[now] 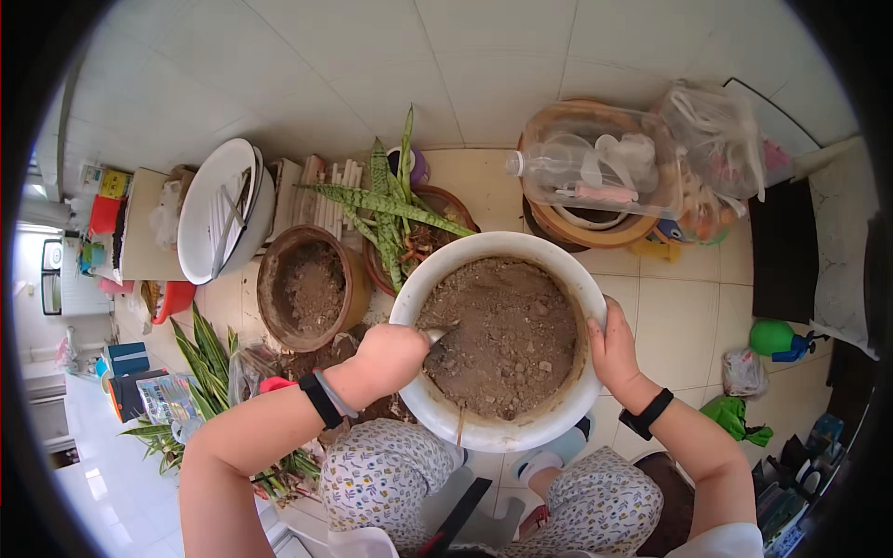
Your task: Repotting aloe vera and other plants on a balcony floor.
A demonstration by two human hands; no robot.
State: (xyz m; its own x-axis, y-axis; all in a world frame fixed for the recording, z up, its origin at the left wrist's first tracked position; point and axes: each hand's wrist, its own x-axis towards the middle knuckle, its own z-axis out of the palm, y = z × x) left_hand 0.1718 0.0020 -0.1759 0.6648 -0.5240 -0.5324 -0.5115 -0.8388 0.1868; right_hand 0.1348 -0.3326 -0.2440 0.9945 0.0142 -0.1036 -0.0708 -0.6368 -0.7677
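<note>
A white plant pot [411,307] full of dry brown soil [509,349] is in front of me, above my knees. My left hand [391,363] is closed in a fist at the pot's left rim, around the handle of a metal spoon or small trowel [438,336]. The tool's tip goes into the soil at the left side, so its blade is partly hidden. On the right, my right hand [617,349] grips the pot's rim with the thumb on top. Just left of the pot, a brown clay pot [314,293] holds some loose soil.
Uprooted snake plants [391,209] lie over a low brown pot behind the white one. More snake plants [202,363] are at the left. White enamel basins [216,202] lean back left. At the back right, a clear plastic box [593,160] rests on a large pot. A green spray bottle [774,340] stands right.
</note>
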